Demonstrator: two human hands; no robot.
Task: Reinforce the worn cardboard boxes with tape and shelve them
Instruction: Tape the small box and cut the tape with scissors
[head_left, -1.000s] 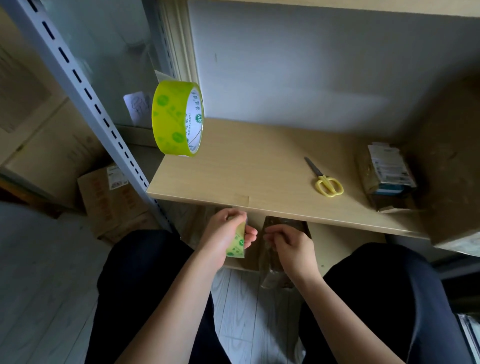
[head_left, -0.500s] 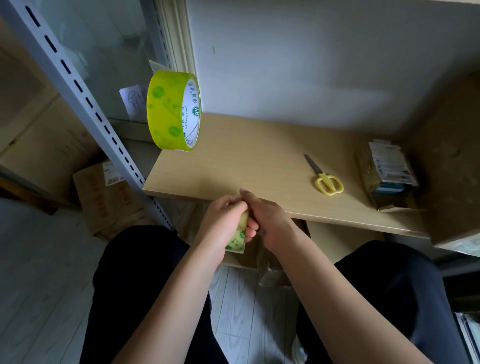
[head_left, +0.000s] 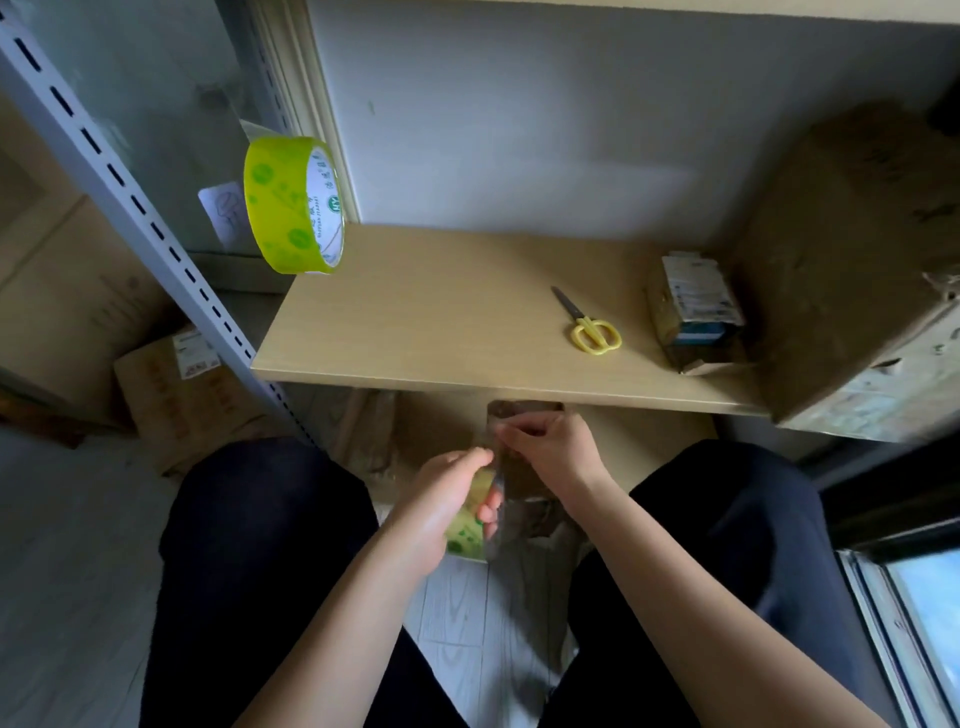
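My left hand (head_left: 441, 501) is shut on a small yellow-green tape roll (head_left: 467, 530), held between my knees below the shelf edge. My right hand (head_left: 553, 449) pinches the loose tape end, and a short clear strip (head_left: 496, 470) runs from the roll to its fingertips. Right behind the hands a small brown cardboard box (head_left: 524, 413) sits under the wooden shelf board (head_left: 415, 322). A worn small box (head_left: 693, 312) and a large worn cardboard box (head_left: 852, 270) stand on the board at the right.
A second yellow-green tape roll (head_left: 293, 205) hangs by the grey slotted shelf upright (head_left: 156, 228) at upper left. Yellow-handled scissors (head_left: 589, 325) lie on the board. More cardboard boxes (head_left: 171, 395) stand on the floor at left. A window frame (head_left: 904, 597) is at lower right.
My right hand has drawn away from my left hand, up and to the right, pulling out a short strip of tape. Both hands sit lower in view than before.
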